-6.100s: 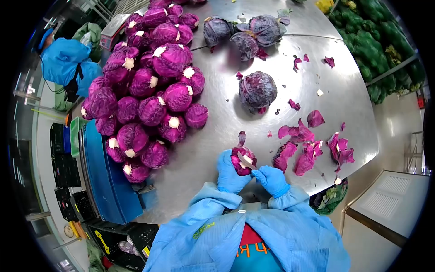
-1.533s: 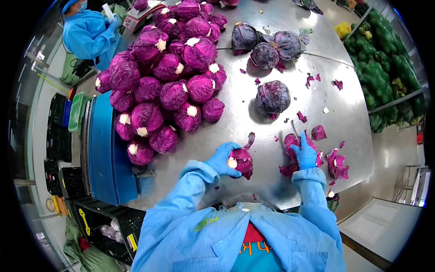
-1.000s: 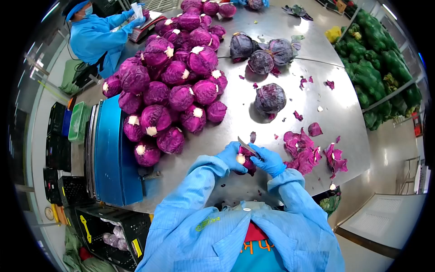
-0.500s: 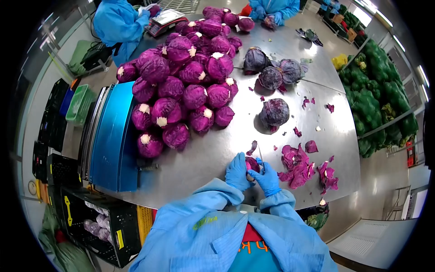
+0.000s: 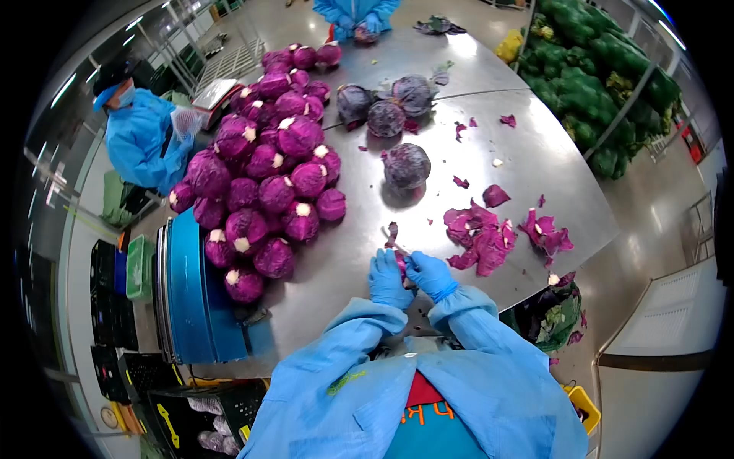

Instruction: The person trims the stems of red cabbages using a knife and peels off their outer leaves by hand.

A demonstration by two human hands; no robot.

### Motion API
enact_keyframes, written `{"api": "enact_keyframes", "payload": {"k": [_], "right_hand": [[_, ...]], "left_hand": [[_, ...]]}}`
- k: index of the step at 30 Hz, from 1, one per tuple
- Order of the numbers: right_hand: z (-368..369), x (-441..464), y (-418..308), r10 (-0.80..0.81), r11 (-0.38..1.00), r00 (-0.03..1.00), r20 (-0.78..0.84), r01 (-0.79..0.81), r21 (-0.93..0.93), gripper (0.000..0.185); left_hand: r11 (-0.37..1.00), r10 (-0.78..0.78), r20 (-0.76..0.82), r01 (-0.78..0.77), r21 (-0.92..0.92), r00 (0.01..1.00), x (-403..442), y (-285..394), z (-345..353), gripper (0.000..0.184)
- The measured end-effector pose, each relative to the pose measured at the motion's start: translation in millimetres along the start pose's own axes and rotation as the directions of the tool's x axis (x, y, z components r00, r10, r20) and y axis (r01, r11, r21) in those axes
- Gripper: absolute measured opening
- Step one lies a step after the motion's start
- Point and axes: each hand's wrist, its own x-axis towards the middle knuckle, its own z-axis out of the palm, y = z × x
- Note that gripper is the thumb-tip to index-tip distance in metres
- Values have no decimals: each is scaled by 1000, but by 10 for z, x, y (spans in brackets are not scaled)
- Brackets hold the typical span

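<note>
My left hand (image 5: 388, 280), in a blue glove, is closed around the side of a red cabbage (image 5: 401, 262), most of which is hidden by the gloves. Gripped in my right hand (image 5: 431, 275) is a knife (image 5: 398, 249), its thin blade only partly visible and lying close over the cabbage. A dark leaf scrap (image 5: 392, 233) lies just beyond the hands. Farther up the steel table (image 5: 344, 264) rests a dark, untrimmed red cabbage (image 5: 407, 166), with several more behind it. To the right sits a heap of torn purple leaves (image 5: 483, 239).
Trimmed red cabbages (image 5: 277, 194) are piled at left beside a blue panel (image 5: 202, 291). Crates (image 5: 206, 417) stand below. One co-worker (image 5: 145, 138) is at the left, another (image 5: 358, 14) at the far end. Green net sacks (image 5: 596, 69) fill a rack at right.
The view has turned to the right, so the table and cabbages appear shifted left. The knife blade now points leftward over the cabbage rather than upward. Both hands stay at the cabbage.
</note>
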Motion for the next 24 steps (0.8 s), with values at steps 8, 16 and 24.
{"api": "enact_keyframes", "payload": {"k": [8, 16, 24], "right_hand": [[2, 0, 52, 123, 938, 991, 60, -136, 319, 25], [43, -4, 219, 252, 524, 921, 297, -388, 758, 28], [104, 91, 2, 93, 995, 992, -82, -96, -33, 25]], "left_hand": [[998, -17, 9, 18, -65, 1000, -30, -69, -92, 96], [997, 31, -37, -33, -67, 999, -103, -86, -5, 101], [999, 20, 120, -16, -36, 993, 33, -39, -334, 107]]}}
